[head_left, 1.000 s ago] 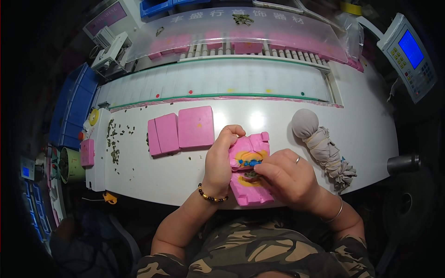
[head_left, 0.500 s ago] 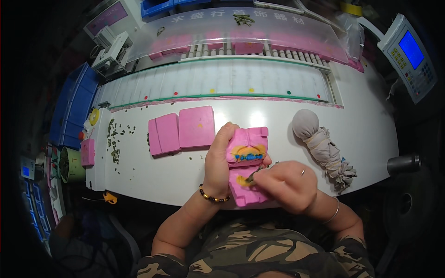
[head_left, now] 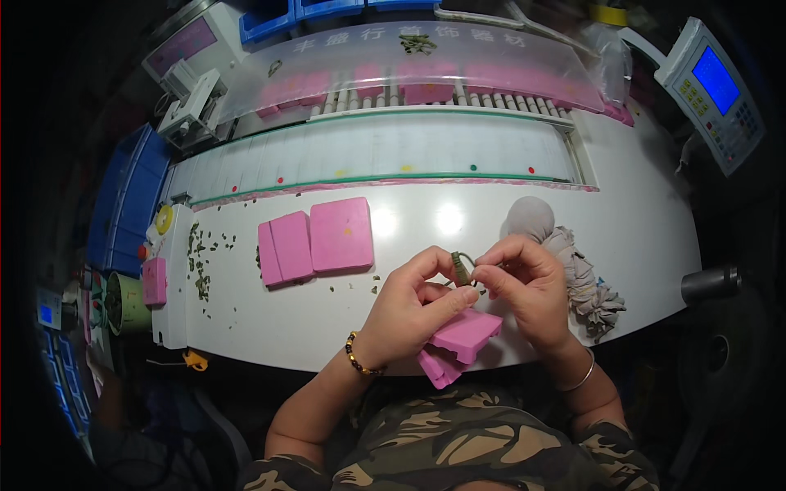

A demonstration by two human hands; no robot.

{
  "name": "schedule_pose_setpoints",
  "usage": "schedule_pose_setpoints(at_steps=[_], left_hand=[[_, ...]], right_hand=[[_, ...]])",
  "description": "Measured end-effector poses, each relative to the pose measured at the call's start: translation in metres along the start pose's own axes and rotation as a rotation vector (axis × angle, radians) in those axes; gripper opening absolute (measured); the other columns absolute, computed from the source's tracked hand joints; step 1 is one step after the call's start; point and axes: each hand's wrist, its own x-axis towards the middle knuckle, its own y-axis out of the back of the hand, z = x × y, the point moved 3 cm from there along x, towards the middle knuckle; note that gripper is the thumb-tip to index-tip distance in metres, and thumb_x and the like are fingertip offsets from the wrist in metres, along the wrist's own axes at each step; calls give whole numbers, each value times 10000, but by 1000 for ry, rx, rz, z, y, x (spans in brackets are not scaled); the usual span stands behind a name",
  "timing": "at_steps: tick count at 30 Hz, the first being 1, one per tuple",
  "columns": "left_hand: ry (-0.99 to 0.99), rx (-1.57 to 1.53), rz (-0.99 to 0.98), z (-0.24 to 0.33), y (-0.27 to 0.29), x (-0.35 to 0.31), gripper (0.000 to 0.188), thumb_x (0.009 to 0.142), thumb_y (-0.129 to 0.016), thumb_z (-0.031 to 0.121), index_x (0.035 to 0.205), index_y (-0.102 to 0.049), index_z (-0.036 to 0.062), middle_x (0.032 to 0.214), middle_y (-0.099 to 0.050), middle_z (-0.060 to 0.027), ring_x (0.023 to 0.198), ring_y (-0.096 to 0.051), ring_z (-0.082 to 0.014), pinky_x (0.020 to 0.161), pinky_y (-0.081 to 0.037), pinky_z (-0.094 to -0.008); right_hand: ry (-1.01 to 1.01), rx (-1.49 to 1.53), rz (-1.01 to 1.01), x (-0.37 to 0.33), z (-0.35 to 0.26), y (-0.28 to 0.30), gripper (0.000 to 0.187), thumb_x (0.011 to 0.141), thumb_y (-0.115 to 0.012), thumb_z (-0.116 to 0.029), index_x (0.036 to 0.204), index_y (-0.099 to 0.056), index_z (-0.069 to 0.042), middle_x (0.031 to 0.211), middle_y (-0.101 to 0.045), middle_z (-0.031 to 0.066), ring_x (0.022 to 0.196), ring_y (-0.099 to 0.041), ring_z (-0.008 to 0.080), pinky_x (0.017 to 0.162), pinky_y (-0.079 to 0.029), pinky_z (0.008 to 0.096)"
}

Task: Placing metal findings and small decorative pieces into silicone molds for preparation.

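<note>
A small curved green wax piece (head_left: pixel 457 266), ribbed along its band, stands above the bench between both hands. The thumb and fingers of my left hand (head_left: pixel 409 315) close on its left side. My right hand (head_left: pixel 530 286) pinches its right side with thumb and forefinger. Below the fingers, against my left palm, is a pink rubber mould block (head_left: pixel 467 334). A second pink mould half (head_left: pixel 442 368) sits tilted beneath it. The mould's inner faces are turned from view, and my left fingers hide part of it.
Pink blocks (head_left: pixel 341 233) lie left of my hands, with green scraps (head_left: pixel 199 262) farther left. A tied grey cloth bundle (head_left: pixel 577 266) is at the right. Behind runs a white slatted conveyor (head_left: pixel 368 151). A keypad panel (head_left: pixel 712 90) and dark cylinder (head_left: pixel 711 285) flank the right side.
The green piece has come out of the opened mould and up between both hands. The mould has turned, hiding its coloured cavity. Coloured dots on the conveyor have shifted left.
</note>
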Motion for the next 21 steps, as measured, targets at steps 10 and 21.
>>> schedule_pose_setpoints(at_steps=[10, 21], left_hand=[[64, 63, 74, 0, 10, -2, 96, 907, -626, 50, 930, -539, 18, 891, -611, -23, 788, -577, -56, 701, -483, -216], [60, 66, 40, 5, 5, -2, 87, 919, -619, 53, 963, -562, 6, 924, -604, -19, 842, -560, -58, 770, -472, -225]], right_hand=[[405, -489, 25, -6, -15, 2, 179, 839, -704, -22, 1015, -673, -11, 912, -662, 80, 712, -616, 153, 604, -475, 262], [694, -841, -30, -11, -24, -2, 203, 729, -750, 2, 915, -671, -17, 787, -629, 94, 679, -610, 239, 576, -472, 323]])
